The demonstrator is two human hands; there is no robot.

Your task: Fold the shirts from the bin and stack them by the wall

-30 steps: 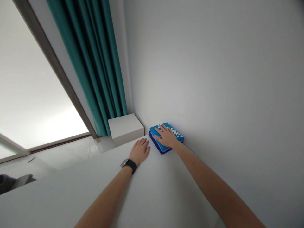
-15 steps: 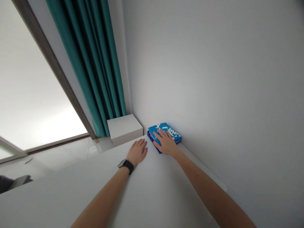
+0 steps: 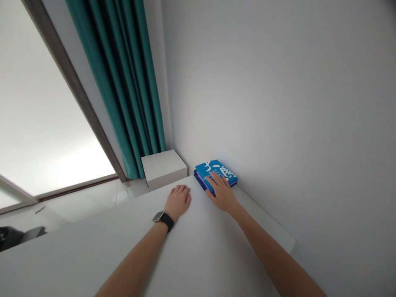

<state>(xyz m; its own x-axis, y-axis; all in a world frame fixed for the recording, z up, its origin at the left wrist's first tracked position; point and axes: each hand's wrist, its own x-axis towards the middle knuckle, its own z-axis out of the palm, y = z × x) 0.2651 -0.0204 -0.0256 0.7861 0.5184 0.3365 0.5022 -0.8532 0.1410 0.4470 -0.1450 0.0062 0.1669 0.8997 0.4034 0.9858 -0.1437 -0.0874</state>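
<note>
A small stack of blue books [image 3: 220, 171] lies flat at the far end of a white tabletop [image 3: 198, 251], close against the wall. The top book is light blue with white characters; a darker blue one shows beneath it. My right hand [image 3: 222, 192] rests flat at the stack's near edge, fingers stretched out onto the top cover. My left hand [image 3: 177, 201] lies palm down on the tabletop just left of the books, its fingers curled slightly, holding nothing. A dark watch [image 3: 162, 218] is on my left wrist.
A white box-shaped unit [image 3: 163, 167] stands beyond the table's far edge, beside a teal curtain [image 3: 123, 86]. A plain white wall [image 3: 278, 103] runs along the right. A large window [image 3: 40, 132] and glossy floor [image 3: 80, 200] lie to the left.
My right hand has slid back toward me, from lying across the top cover to resting at the stack's near edge. More of the cover's white characters now show. My left hand drew back slightly.
</note>
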